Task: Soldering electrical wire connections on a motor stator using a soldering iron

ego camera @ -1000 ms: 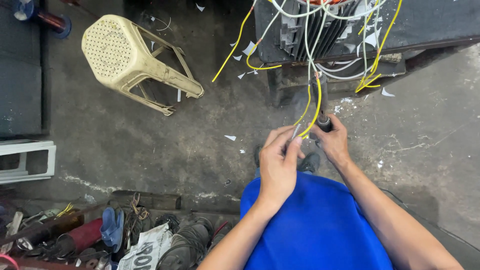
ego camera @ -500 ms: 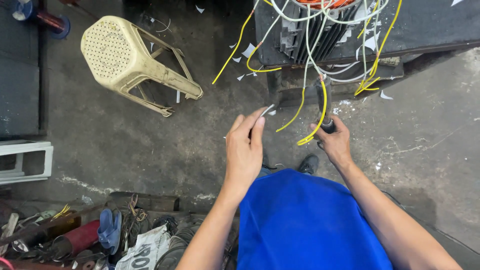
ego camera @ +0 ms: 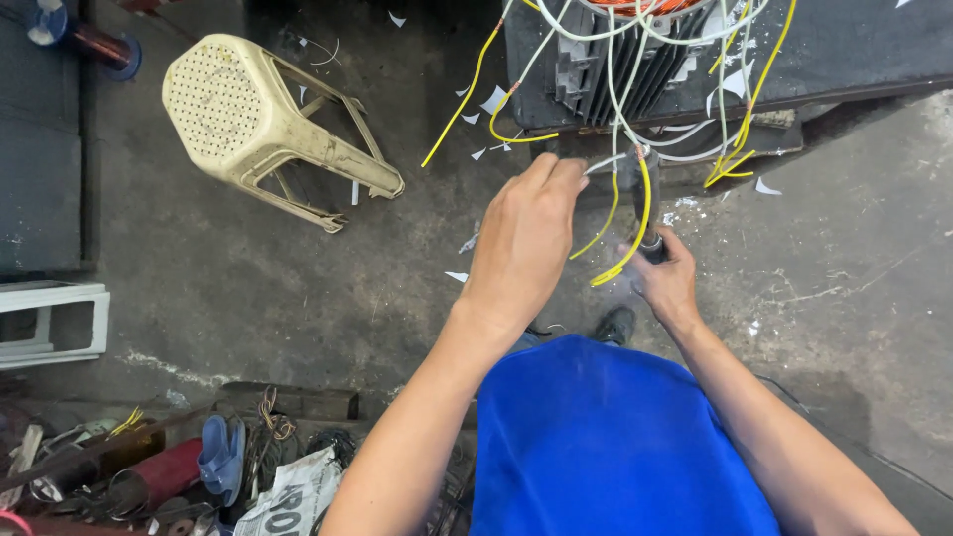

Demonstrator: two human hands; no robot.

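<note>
My left hand is stretched forward, its fingertips pinched on a white wire that leads to the dark finned motor. My right hand grips a slim dark tool pointing up toward the wires. A yellow wire loops down between both hands. Several more white and yellow wires hang from the motor's front. I am wearing blue.
A beige plastic stool lies tipped on the concrete floor at upper left. Scrap, a blue sandal and a red cylinder pile at lower left. A white frame stands at the left edge. Paper bits litter the floor.
My left hand has reached up and forward from beside my right hand and pinched a white wire near the motor. My right hand has stayed in place with the tool.
</note>
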